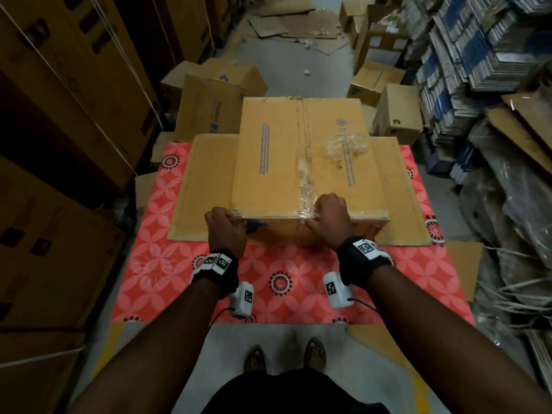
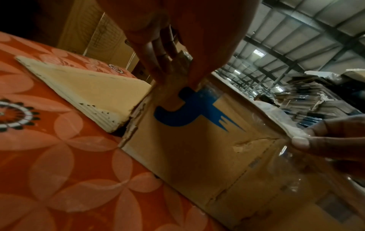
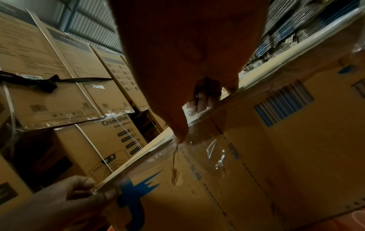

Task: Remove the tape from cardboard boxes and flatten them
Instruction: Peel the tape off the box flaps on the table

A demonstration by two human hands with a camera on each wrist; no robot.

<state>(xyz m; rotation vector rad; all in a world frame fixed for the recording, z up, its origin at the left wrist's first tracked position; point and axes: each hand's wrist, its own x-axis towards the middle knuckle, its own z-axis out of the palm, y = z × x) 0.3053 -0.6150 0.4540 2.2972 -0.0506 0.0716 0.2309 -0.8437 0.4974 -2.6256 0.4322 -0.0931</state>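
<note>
A closed cardboard box [image 1: 268, 162] stands on a flattened cardboard sheet [image 1: 203, 186]. Clear tape [image 1: 307, 180] runs along its top middle seam and over the near edge, wrinkled and partly lifted. A crumpled wad of clear tape [image 1: 346, 147] lies on the box top. My left hand [image 1: 228, 218] grips the box's near-left top corner, fingers [image 2: 164, 65] curled over the edge above a blue logo [image 2: 187, 112]. My right hand [image 1: 318, 218] pinches the tape at the near top edge by the seam; the thumb [image 3: 178, 131] presses the tape [image 3: 213, 150] there.
An orange floral cloth [image 1: 185, 279] covers the floor under the sheet. Tall cartons [image 1: 59, 115] line the left. Smaller boxes [image 1: 209, 106] sit behind, and flattened cardboard [image 1: 298, 22] lies further back. Stacked bundles [image 1: 478, 55] crowd the right. My feet [image 1: 283, 357] stand at the cloth's near edge.
</note>
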